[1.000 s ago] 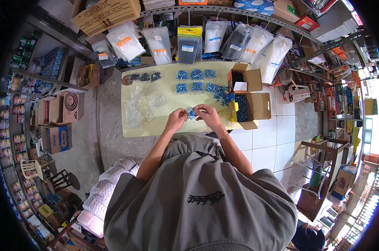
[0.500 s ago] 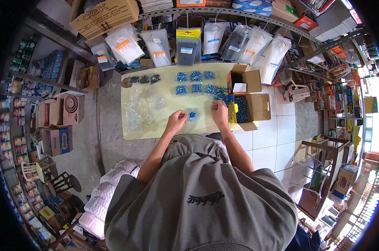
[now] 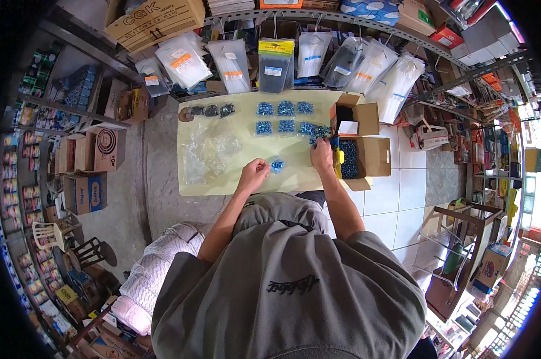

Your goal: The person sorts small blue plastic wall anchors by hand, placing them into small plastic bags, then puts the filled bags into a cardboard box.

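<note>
My left hand [image 3: 255, 175] is closed in a pinch at the left side of a small clear plastic bag [image 3: 276, 165] with a few shiny blue pieces in it. Over the near edge of a loose pile of small blue metal pieces [image 3: 318, 131], my right hand [image 3: 322, 154] has its fingers curled down and drawn together. Its fingertips are partly hidden, and what they hold cannot be made out. Just right of that hand, an open cardboard box [image 3: 367, 157] holds many more dark blue pieces.
Several filled bags of blue pieces [image 3: 286, 108] lie in rows at the table's back. Bags of dark pieces [image 3: 211, 110] sit back left, above loose empty plastic bags [image 3: 208, 152]. Another open box [image 3: 367, 118] stands at the right. Packs of cable ties [image 3: 276, 66] hang behind.
My right hand has moved forward and slightly right, onto the loose blue pile. My left hand stays pinched at the small bag. The whole view has shifted slightly.
</note>
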Demonstrator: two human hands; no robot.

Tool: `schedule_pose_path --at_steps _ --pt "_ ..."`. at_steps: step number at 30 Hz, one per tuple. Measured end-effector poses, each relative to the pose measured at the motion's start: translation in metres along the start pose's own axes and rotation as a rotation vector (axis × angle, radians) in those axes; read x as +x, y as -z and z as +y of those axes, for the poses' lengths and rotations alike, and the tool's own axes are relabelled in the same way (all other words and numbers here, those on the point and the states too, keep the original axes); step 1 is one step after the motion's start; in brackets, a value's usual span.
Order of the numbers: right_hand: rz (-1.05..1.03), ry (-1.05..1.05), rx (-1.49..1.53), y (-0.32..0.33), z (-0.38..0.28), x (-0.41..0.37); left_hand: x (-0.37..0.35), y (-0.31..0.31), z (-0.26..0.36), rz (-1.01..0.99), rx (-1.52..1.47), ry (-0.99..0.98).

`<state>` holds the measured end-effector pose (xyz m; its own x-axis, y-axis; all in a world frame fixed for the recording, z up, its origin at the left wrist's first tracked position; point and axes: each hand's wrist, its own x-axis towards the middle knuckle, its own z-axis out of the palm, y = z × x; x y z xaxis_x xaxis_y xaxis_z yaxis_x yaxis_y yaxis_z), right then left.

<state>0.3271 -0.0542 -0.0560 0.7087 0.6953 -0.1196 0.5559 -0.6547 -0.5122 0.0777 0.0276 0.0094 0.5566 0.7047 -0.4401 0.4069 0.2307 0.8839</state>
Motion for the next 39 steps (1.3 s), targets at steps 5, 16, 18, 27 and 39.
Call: schedule_pose_path --at_steps 5,16,18,27,39 --pt "0.042 -0.022 0.044 -0.003 0.005 0.004 0.005 -0.001 -0.009 -0.012 -0.011 -0.023" --pt "0.025 -0.010 0.085 -0.001 0.010 0.004 0.004 0.000 -0.003 -0.011 -0.010 -0.016" --pt "-0.001 -0.007 0.080 0.000 0.012 0.002 0.003 -0.001 -0.003 -0.012 -0.014 -0.013" --pt "-0.002 0.044 0.070 0.007 -0.002 -0.012 0.002 0.000 -0.004 -0.037 0.003 -0.015" --pt "0.016 0.162 0.091 -0.011 0.021 -0.003 -0.001 -0.003 -0.003 -0.017 -0.021 -0.022"
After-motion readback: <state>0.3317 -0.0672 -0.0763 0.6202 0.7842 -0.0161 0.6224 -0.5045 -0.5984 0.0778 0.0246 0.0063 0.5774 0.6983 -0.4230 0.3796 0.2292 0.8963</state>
